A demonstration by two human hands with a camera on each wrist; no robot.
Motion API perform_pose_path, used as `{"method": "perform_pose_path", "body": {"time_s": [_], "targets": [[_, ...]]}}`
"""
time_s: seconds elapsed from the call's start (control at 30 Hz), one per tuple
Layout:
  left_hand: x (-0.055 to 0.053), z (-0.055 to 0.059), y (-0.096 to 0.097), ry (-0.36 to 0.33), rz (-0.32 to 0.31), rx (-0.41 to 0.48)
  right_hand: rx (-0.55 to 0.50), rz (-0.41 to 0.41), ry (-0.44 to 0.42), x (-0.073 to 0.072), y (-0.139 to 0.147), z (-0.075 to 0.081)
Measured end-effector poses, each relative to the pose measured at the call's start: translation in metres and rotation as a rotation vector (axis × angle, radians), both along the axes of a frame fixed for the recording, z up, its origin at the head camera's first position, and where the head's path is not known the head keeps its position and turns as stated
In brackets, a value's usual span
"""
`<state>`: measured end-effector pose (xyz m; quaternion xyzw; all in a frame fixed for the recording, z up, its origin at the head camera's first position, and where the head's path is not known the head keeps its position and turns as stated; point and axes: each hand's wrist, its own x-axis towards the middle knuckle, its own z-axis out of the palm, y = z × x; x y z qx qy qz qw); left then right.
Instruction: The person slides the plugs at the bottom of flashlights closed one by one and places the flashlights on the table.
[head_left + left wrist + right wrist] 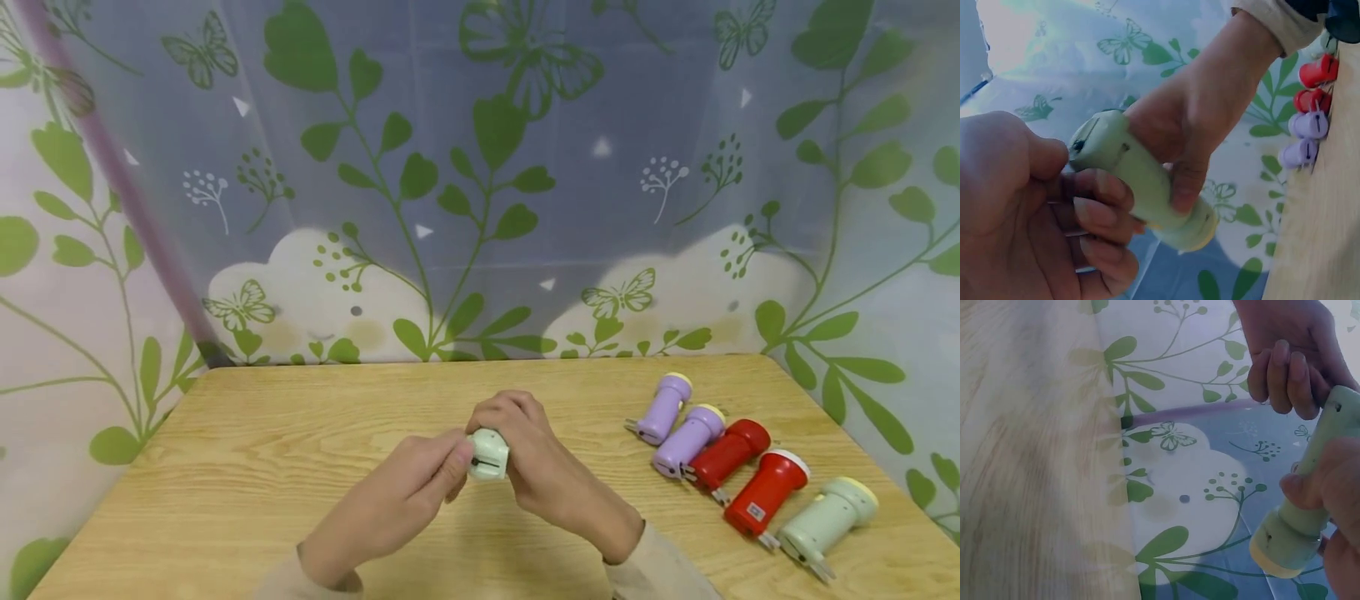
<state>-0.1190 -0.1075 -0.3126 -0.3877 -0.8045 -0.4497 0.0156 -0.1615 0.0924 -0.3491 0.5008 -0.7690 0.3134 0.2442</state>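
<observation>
A pale green flashlight [489, 457] is held over the middle of the table, its slotted tail end facing the head camera. My right hand [536, 458] grips its body, as the left wrist view also shows, with the thumb along the barrel [1147, 187]. At the tail, my left hand [397, 500] pinches the edge between thumb and curled fingers, beside the slot. The yellow-rimmed head [1279, 550] points away and down in the right wrist view. Whether the plug prongs of this flashlight are folded in or partly out, I cannot tell.
On the table's right side lie two purple flashlights [663, 408], two red flashlights [767, 493] and another pale green flashlight [827, 521], in a slanting row with plug prongs sticking out. A leaf-and-butterfly patterned curtain [465, 208] stands behind the wooden table [262, 450].
</observation>
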Motion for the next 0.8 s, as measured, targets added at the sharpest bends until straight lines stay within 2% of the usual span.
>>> {"method": "perform_pose_path", "body": {"time_s": [0.1,0.2,0.33,0.43,0.53,0.63,0.8], "targets": [[-0.006,-0.001,-0.008,0.053,0.076,-0.039,-0.021,-0.026,0.021,-0.003,-0.003,-0.005],[-0.014,-0.003,-0.021,0.052,0.239,-0.081,0.009,-0.064,0.021,-0.007,-0.007,-0.013],[-0.026,-0.013,-0.047,-0.054,0.527,-0.163,0.172,-0.085,0.008,-0.013,-0.016,-0.028],[-0.032,-0.026,-0.067,-0.151,0.661,-0.235,0.329,-0.084,0.038,-0.017,-0.028,-0.04],[-0.037,-0.038,-0.079,-0.202,0.703,-0.3,0.483,-0.117,0.101,-0.021,-0.044,-0.051],[-0.04,-0.047,-0.082,-0.213,0.72,-0.354,0.622,-0.166,0.159,-0.023,-0.059,-0.06],[-0.041,-0.051,-0.088,-0.256,0.771,-0.401,0.803,-0.228,0.239,-0.025,-0.079,-0.065]]}}
